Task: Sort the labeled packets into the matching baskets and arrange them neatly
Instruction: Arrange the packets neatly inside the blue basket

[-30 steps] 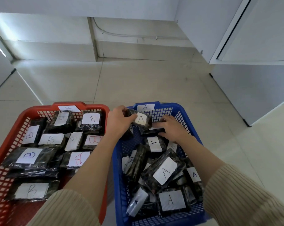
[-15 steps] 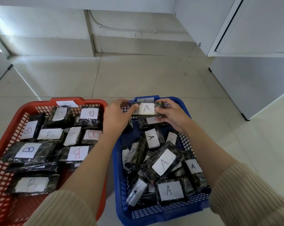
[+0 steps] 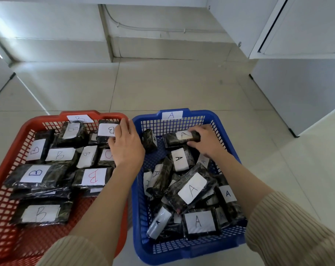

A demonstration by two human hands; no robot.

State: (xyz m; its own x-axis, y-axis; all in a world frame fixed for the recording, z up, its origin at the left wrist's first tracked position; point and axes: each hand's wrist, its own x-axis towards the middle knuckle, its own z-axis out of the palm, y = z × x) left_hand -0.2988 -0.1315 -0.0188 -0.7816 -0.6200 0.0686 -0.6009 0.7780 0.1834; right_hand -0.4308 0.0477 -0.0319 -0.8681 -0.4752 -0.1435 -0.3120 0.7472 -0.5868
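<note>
Red plastic mesh basket (image 3: 47, 118): left, btm edges out of frame. Left hand (image 3: 127, 145) covers rt end of black B-labelled packet (image 3: 105, 131); grip unclear. Right hand (image 3: 208, 142) hides rt end of black A-labelled packet (image 3: 179, 138). Blue plastic mesh basket (image 3: 201, 113): lower packets (image 3: 170, 232) buried.
</note>
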